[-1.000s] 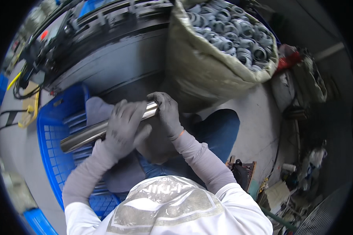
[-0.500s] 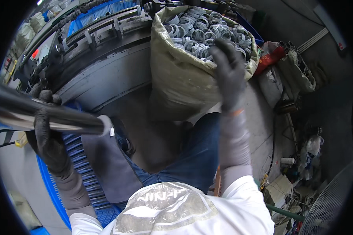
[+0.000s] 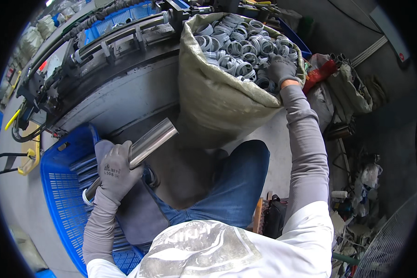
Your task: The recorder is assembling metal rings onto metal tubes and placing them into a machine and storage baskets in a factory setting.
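My left hand [image 3: 117, 170], in a grey glove, is closed around a shiny metal tube [image 3: 154, 142] held at a slant above the blue basket. A pale ring [image 3: 86, 198] sits at the tube's lower end. My right hand [image 3: 282, 70], gloved in grey, reaches into the right side of a woven sack [image 3: 217, 104]. The sack is heaped with grey-white rings [image 3: 236, 46], and the hand touches those at its edge. Its fingertips are hidden among them, so I cannot make out whether it grips one.
A blue basket [image 3: 69, 194] with several metal tubes stands beside my left leg. Beyond it runs a long machine [image 3: 111, 51] with rails and rods. Right of the sack are a red bag [image 3: 319, 74] and other sacks. A fan guard [image 3: 394, 236] shows at lower right.
My left hand has lowered the tube and turned it, so its near end now points up toward the sack. My right hand has moved from above the sack's front down into the rings.
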The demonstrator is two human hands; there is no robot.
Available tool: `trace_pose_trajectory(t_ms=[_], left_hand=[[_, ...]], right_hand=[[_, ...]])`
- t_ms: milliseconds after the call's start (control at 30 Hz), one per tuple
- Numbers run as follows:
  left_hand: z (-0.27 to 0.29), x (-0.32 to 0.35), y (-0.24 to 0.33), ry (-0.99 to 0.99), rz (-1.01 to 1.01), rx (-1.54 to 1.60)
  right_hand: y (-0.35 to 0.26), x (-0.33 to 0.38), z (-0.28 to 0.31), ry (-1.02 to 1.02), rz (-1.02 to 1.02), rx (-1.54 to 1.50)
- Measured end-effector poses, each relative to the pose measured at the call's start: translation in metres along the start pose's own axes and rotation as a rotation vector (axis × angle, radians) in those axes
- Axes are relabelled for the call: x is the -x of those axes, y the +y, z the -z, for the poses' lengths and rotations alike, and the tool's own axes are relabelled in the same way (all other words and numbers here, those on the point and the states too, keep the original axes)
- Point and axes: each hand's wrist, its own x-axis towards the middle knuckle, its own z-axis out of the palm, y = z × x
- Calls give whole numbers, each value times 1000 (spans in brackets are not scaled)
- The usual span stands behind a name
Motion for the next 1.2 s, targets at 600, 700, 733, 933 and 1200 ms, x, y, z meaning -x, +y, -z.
trace_pose_trajectory(t_ms=[600, 700, 733, 933, 1200], left_hand=[[10, 8, 0, 54, -12, 55], [11, 11, -2, 41, -15, 50], [9, 11, -2, 38, -12, 49], [4, 9, 1, 5, -49, 11], [8, 5, 1, -97, -52, 15]], right_hand=[[-162, 210, -15, -418, 252, -1932], [-183, 214, -37, -541, 119, -2219], [-190, 215, -43, -478, 124, -2118], [-220, 229, -51, -51, 491, -1703], [-225, 233, -31, 98, 458, -1554]])
